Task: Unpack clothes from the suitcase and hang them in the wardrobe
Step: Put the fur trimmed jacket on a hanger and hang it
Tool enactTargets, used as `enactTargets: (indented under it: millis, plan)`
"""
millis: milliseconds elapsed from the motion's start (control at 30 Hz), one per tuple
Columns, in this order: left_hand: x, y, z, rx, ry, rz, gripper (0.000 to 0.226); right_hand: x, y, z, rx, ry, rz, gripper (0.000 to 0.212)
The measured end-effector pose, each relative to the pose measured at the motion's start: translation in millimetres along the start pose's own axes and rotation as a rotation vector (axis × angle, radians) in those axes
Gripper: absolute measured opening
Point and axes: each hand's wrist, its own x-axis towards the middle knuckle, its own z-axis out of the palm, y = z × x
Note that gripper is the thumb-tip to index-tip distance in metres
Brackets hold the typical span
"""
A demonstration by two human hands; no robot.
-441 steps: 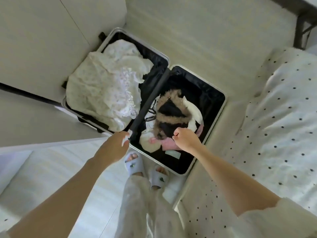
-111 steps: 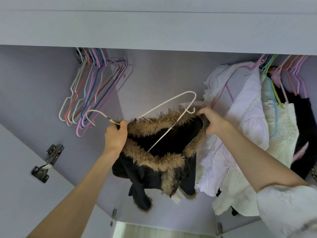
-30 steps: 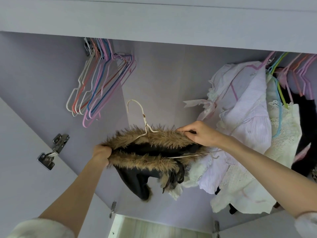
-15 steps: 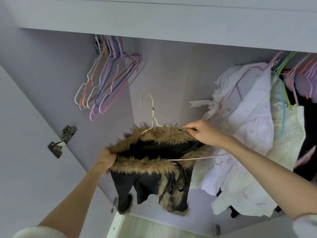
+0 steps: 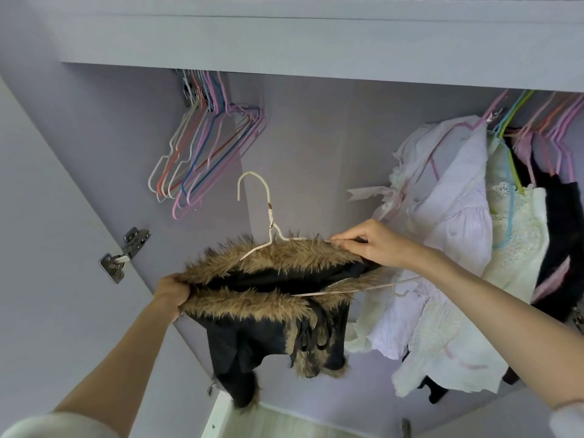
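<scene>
A black garment with a brown fur collar (image 5: 271,279) sits on a white wire hanger (image 5: 265,213) inside the open wardrobe (image 5: 316,147). The hanger's hook points up, below the rail and free of it. My left hand (image 5: 172,294) grips the left end of the fur collar. My right hand (image 5: 369,245) pinches the collar's right end where it meets the hanger's shoulder. The hanger's lower bar shows across the collar opening. The suitcase is out of view.
Several empty coloured hangers (image 5: 205,150) hang in a bunch at the rail's left end. White, cream and black clothes (image 5: 458,232) hang on the right. A door hinge (image 5: 123,256) sits on the left wall, and a shelf front (image 5: 316,42) runs overhead.
The garment has stayed level on the hanger while the view shifted slightly. My right hand has kept its pinch on the collar's right end; my left still grips the left end.
</scene>
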Motion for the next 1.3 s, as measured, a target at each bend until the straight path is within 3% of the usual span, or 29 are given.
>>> enactTargets:
  millis: [67, 200, 333, 567, 633, 733, 833, 867, 1000, 1067, 1167, 1300]
  plan:
    - [-7, 1, 3, -0.082, -0.010, -0.014, 0.030, -2, 4, -3, -0.040, 0.039, 0.023, 0.024]
    - [-23, 12, 7, -0.215, -0.162, -0.045, 0.027, -1, 14, 5, -0.182, 0.079, 0.116, 0.042]
    - [-33, 38, 11, -0.154, -0.226, 0.086, 0.025, -4, 14, 22, -0.117, 0.100, 0.146, 0.047]
    - [-38, 46, 13, 0.083, -0.262, 0.168, 0.025, -9, 14, 33, 0.136, 0.234, 0.160, 0.054]
    - [-34, 46, 7, 0.139, -0.185, 0.184, 0.027, -14, 14, 31, 0.179, 0.245, 0.151, 0.053]
    - [-37, 45, 0, 0.425, -0.054, 0.280, 0.023, -20, 14, 26, 0.218, 0.244, 0.136, 0.053]
    - [-43, 40, -1, 0.616, -0.019, 0.338, 0.022, -24, 10, 21, 0.219, 0.266, 0.155, 0.052]
    - [-42, 38, 1, 0.592, -0.035, 0.313, 0.020, -25, 10, 20, 0.214, 0.270, 0.158, 0.053]
    - [-47, 39, 4, 0.124, -0.182, 0.134, 0.016, -29, 14, 20, 0.199, 0.263, 0.189, 0.056]
    - [-57, 44, 6, 0.097, -0.231, 0.127, 0.018, -28, 16, 22, 0.178, 0.254, 0.193, 0.058]
    - [-73, 59, 13, 0.222, -0.322, 0.216, 0.020, -25, 19, 31, 0.135, 0.232, 0.182, 0.060]
    - [-88, 77, 28, 0.616, -0.278, 0.487, 0.021, -19, 18, 45, 0.119, 0.234, 0.158, 0.059]
